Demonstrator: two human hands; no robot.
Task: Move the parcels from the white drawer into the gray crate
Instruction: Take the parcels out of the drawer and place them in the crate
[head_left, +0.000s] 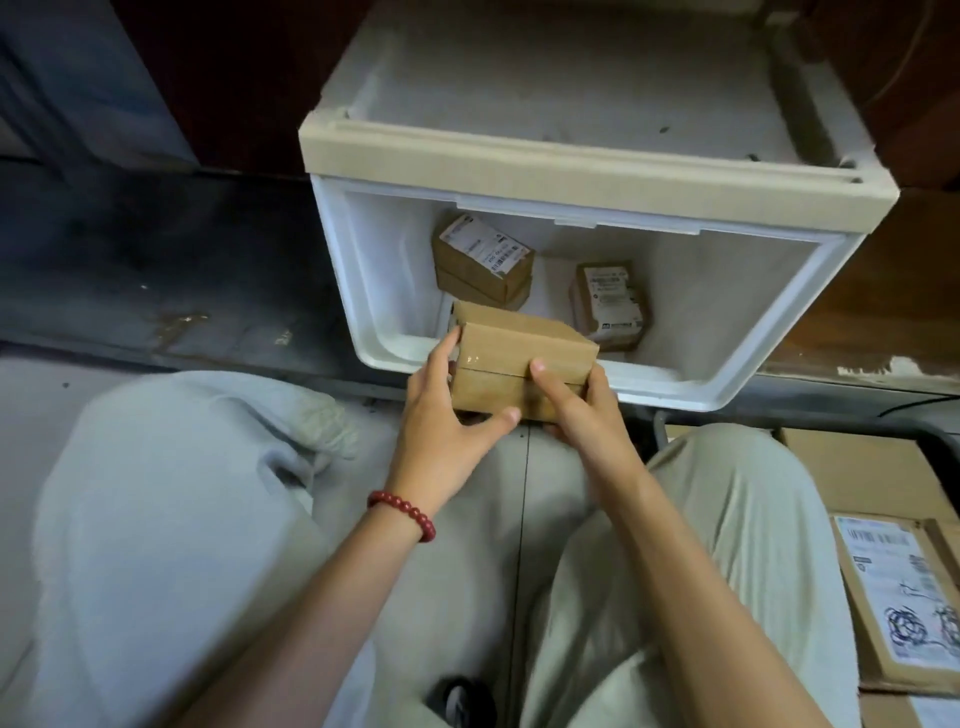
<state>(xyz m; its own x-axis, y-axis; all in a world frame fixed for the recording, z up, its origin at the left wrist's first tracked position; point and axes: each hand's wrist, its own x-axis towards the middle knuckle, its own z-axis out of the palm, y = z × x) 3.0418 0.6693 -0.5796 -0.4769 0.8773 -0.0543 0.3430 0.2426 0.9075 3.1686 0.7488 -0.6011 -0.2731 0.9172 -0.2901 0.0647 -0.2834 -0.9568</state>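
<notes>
My knees in pale trousers fill the bottom of the view, and a red bead bracelet sits on my left wrist. Just past them, both hands are closed around the held parcels. These look like two flat brown cardboard boxes stacked one on the other, poised over the front rim of the white drawer.

My left hand grips the near left corner, fingers up the side and thumb along the lower front edge. My right hand cups the right end, thumb on the front face and fingers curled underneath.

I judge the boxes light and stiff, since they sit square without sagging. The glossy tape on the front could be slick, and the upper box could slide off the lower. I'd take them at opposite ends and press inward with support under the bottom.

Further in, a labelled stack lies at the back left of the drawer floor. A single labelled parcel lies to its right, apart from it.

At my right, only a dark corner of what I take for the gray crate shows, with labelled parcels inside. The rest is cut off. The label print is too blurred to read, and I cannot see the fingers under the boxes.
</notes>
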